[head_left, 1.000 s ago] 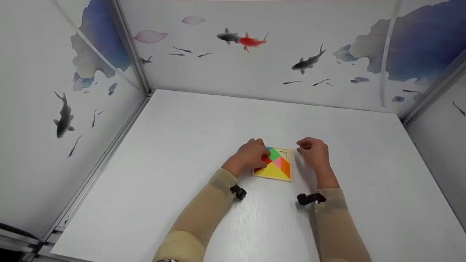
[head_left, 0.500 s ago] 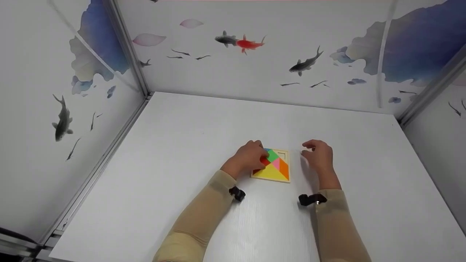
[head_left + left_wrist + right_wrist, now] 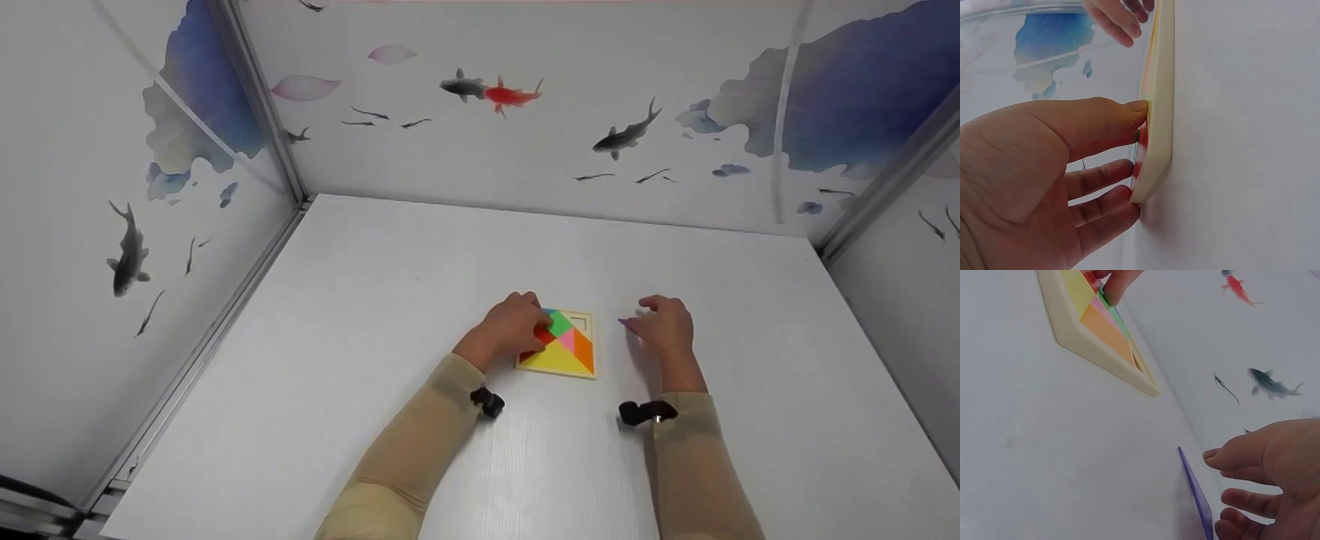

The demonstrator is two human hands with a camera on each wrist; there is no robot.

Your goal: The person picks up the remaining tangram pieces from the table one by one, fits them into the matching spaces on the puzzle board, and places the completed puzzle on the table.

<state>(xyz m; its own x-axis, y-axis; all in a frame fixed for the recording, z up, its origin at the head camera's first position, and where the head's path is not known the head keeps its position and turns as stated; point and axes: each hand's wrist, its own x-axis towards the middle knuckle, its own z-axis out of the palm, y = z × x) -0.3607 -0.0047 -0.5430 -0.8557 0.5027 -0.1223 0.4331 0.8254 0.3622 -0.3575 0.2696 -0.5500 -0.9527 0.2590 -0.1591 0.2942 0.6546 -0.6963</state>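
A square wooden tangram board (image 3: 555, 373) lies on the white table, filled with coloured pieces: a yellow triangle (image 3: 559, 358), an orange one (image 3: 583, 352), a pink one (image 3: 568, 339) and a green one (image 3: 560, 324). Its far right corner shows a bare wooden recess (image 3: 580, 322). My left hand (image 3: 511, 324) rests on the board's left side, thumb and fingers touching the red piece (image 3: 1139, 163) and rim. To the right of the board, my right hand (image 3: 664, 328) hovers with fingers apart over a thin purple tangram piece (image 3: 1196, 495) on the table.
White walls printed with fish and blue leaves (image 3: 862, 97) enclose the table (image 3: 420, 262) at the back and sides. A metal frame post (image 3: 259, 97) stands at the back left corner. Each sleeve carries a black wrist camera (image 3: 646, 412).
My right hand has moved a little to the right, away from the board, and its fingers have parted. The purple piece now shows by its thumb. My left hand stays on the board.
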